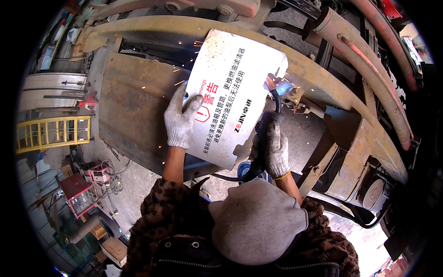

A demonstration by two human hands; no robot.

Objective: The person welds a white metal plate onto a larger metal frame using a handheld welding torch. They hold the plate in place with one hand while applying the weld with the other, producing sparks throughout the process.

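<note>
A white sign board (221, 60) with red and black print stands tilted in front of me. At its left edge my left hand (181, 117), in a whitish knit glove, grips it with the thumb on the printed face; the other fingers are partly hidden. My right hand (278, 152), gloved alike, is closed round the black handle of a welding torch (262, 138). The torch's bent neck rises past the board's right edge to a copper-coloured nozzle (270, 82). Bluish-white light glows beside the nozzle, next to a rusty metal part (295, 94). Sparks fly beyond the board's left edge.
A curved yellowish-brown steel beam (152, 25) arches behind the board, with a rusty plate (138, 97) at left. Red-brown pipes (369, 69) cross at upper right. A red machine (76, 195) with cables and a yellow ladder (53, 134) stand left. Grey knit cloth (260, 224) bulges low.
</note>
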